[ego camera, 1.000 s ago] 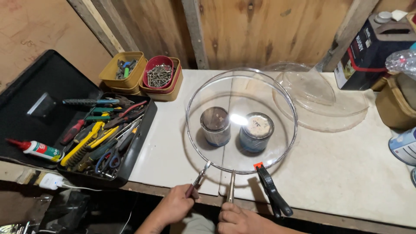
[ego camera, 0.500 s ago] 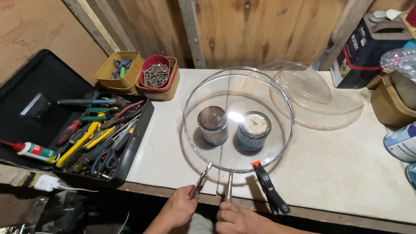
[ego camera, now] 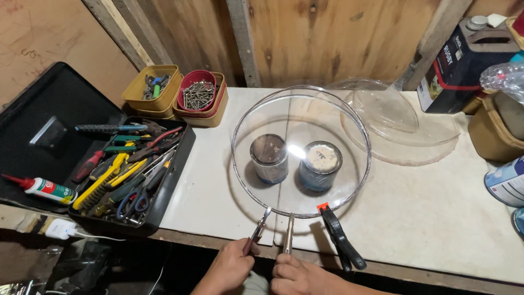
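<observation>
Gripping pliers (ego camera: 261, 230): left hand (ego camera: 229, 269); red tub (ego camera: 198, 94) holding screws (ego camera: 197, 95).

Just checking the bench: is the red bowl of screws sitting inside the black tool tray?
No, the red bowl of screws sits behind the black tool tray.

Glossy clear disc (ego camera: 301, 147), metal rim

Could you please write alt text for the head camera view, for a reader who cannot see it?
Two hands, left hand and right hand, each grip pliers at the near rim of a round clear disc with a metal ring resting on two small tins on a white worktop. A black spring clamp lies beside them, and an open tool case sits to the left.
</observation>
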